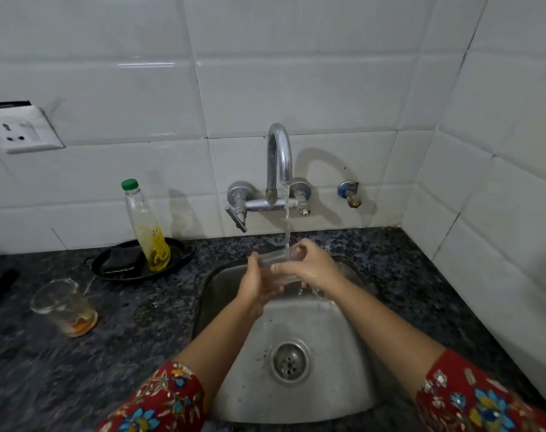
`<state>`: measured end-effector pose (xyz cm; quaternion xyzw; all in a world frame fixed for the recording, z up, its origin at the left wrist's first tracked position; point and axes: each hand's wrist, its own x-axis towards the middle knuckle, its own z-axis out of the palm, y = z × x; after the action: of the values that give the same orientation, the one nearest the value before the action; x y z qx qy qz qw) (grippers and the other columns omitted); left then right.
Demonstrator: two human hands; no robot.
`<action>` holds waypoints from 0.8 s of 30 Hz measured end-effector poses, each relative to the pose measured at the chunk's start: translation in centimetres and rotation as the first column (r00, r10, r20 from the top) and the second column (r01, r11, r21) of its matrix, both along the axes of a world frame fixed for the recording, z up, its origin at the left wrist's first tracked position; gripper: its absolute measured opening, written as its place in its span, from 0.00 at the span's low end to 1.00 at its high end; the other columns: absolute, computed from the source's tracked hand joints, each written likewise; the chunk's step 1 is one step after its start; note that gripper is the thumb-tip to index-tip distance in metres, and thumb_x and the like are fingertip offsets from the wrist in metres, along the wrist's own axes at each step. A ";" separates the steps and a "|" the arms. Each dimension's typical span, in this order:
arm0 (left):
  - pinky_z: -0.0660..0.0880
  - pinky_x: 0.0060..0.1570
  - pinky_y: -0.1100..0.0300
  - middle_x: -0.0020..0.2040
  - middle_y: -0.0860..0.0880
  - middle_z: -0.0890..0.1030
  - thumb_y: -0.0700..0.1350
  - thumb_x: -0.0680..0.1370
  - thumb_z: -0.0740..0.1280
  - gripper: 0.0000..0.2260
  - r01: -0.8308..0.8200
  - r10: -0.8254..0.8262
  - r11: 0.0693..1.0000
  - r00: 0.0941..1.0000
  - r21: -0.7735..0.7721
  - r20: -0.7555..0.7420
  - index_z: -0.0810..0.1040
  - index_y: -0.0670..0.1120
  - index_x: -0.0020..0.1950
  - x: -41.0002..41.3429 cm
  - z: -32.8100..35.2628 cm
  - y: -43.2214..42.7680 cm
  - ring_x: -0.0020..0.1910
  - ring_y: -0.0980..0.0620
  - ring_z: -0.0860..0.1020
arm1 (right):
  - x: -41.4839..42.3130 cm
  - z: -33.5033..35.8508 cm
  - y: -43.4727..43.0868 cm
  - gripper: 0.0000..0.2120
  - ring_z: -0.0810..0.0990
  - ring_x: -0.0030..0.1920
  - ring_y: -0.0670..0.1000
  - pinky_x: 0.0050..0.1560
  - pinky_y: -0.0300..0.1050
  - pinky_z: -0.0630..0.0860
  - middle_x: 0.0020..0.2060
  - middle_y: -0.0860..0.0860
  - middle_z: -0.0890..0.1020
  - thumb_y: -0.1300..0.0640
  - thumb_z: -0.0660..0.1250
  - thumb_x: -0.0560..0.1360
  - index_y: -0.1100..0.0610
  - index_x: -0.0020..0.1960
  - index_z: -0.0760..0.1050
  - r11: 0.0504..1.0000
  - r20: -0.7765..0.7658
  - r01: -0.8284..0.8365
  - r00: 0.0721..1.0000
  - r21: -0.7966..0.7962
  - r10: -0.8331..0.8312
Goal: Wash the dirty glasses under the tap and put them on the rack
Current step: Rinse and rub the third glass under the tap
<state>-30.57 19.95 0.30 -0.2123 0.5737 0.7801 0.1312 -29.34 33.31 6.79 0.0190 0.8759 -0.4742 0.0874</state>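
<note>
Water's running from the tap [279, 157] and I've got a glass [279, 260] lying on its side right under the stream, over the sink [296, 397]. It's thin, clear and wet, so I'd call it light but slippery and easy to crack if it knocks the steel. Best held around the wall, not pinched at the rim.

My left hand [259, 286] is under and at the glass's left end, fingers curled up around it, palm cupping from below. My right hand [309, 268] comes over the top from the right, fingers [279, 269] wrapped across the wall, thumb up near the stream. Both are closed on the glass, not tightly by the look of it, more a rubbing hold. Both forearms reach in from the bottom of view, angled inward so the hands meet mid-sink, wrists a little bent down.

Whether the mouth points left or right I can't tell; the glass is too clear and half covered.

Over on the tabletop [116, 341], well to the left, a second glass [64, 307] stands with orange dregs in the bottom. That one's not yet washed, I'd say. Behind it a bottle [147, 227] stands in a dark dish [184, 249]. No rack in sight from here, so it must be somewhere out of view.
</note>
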 end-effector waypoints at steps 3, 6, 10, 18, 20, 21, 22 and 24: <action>0.77 0.28 0.62 0.42 0.41 0.84 0.61 0.83 0.47 0.31 -0.023 -0.001 0.979 0.993 0.203 0.118 0.76 0.38 0.62 0.5 0.4 0.1 0.33 0.50 0.80 | -0.8 1.4 -2.0 0.29 0.80 0.47 0.49 0.43 0.45 0.76 0.46 0.45 0.80 0.34 0.71 0.60 0.50 0.53 0.73 0.952 -0.208 0.047 0.978 0.304 0.018; 0.75 0.22 0.65 0.34 0.39 0.83 0.61 0.83 0.48 0.32 -0.078 0.028 0.953 0.984 0.292 0.174 0.77 0.35 0.53 0.1 0.5 0.0 0.30 0.49 0.79 | -1.5 2.9 -3.3 0.23 0.80 0.43 0.52 0.40 0.45 0.75 0.38 0.48 0.79 0.33 0.70 0.63 0.52 0.43 0.73 0.893 -0.251 0.044 0.965 0.448 0.078; 0.73 0.21 0.64 0.33 0.40 0.82 0.61 0.82 0.51 0.29 -0.090 0.055 0.957 0.989 0.275 0.135 0.78 0.37 0.55 -0.3 0.4 -0.2 0.24 0.50 0.78 | -1.5 2.2 -2.7 0.26 0.81 0.45 0.51 0.46 0.46 0.79 0.41 0.48 0.81 0.32 0.71 0.62 0.51 0.48 0.76 0.925 -0.256 0.035 0.964 0.378 0.068; 0.79 0.50 0.50 0.51 0.41 0.84 0.56 0.65 0.77 0.27 0.018 -0.019 0.974 1.000 0.224 0.002 0.81 0.40 0.57 -0.4 2.6 1.2 0.48 0.41 0.82 | 2.3 -2.4 1.1 0.23 0.83 0.44 0.49 0.43 0.45 0.80 0.42 0.47 0.83 0.45 0.75 0.58 0.50 0.50 0.75 0.969 -0.114 -0.013 0.993 0.248 0.042; 0.79 0.42 0.54 0.47 0.42 0.84 0.50 0.64 0.79 0.25 0.045 -0.042 0.988 0.999 0.149 -0.027 0.81 0.40 0.56 -0.1 3.0 1.9 0.44 0.44 0.83 | 3.2 -3.3 1.0 0.21 0.82 0.41 0.50 0.38 0.44 0.78 0.40 0.47 0.83 0.49 0.74 0.58 0.52 0.49 0.74 0.978 -0.112 0.017 0.994 0.206 0.006; 0.78 0.40 0.55 0.44 0.43 0.84 0.49 0.66 0.78 0.21 0.069 -0.064 0.989 0.997 0.132 -0.042 0.81 0.41 0.54 0.0 3.1 2.0 0.41 0.45 0.82 | 3.4 -3.5 1.1 0.20 0.83 0.39 0.50 0.37 0.44 0.79 0.39 0.48 0.83 0.51 0.74 0.59 0.53 0.48 0.75 0.995 -0.065 0.006 0.998 0.101 0.001; 0.78 0.40 0.56 0.41 0.44 0.83 0.49 0.68 0.76 0.16 0.125 -0.116 0.978 0.991 0.170 -0.058 0.80 0.42 0.50 0.1 3.1 2.0 0.39 0.47 0.81 | 3.5 -3.5 1.2 0.16 0.83 0.36 0.50 0.38 0.45 0.81 0.37 0.50 0.83 0.54 0.75 0.61 0.55 0.47 0.76 0.994 0.040 -0.013 0.999 -0.105 0.017; 0.76 0.47 0.53 0.39 0.46 0.82 0.49 0.72 0.71 0.09 0.211 -0.192 0.932 0.977 0.294 -0.094 0.81 0.43 0.45 0.2 3.2 1.5 0.39 0.48 0.79 | 3.8 -2.9 1.5 0.09 0.83 0.35 0.52 0.39 0.42 0.81 0.37 0.55 0.83 0.61 0.72 0.67 0.60 0.46 0.78 0.847 0.267 0.001 0.949 -0.531 0.166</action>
<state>-30.33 21.48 3.54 -0.1047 0.4701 0.8476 0.2229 -25.59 34.84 3.85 0.0289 0.6889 -0.6822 0.2431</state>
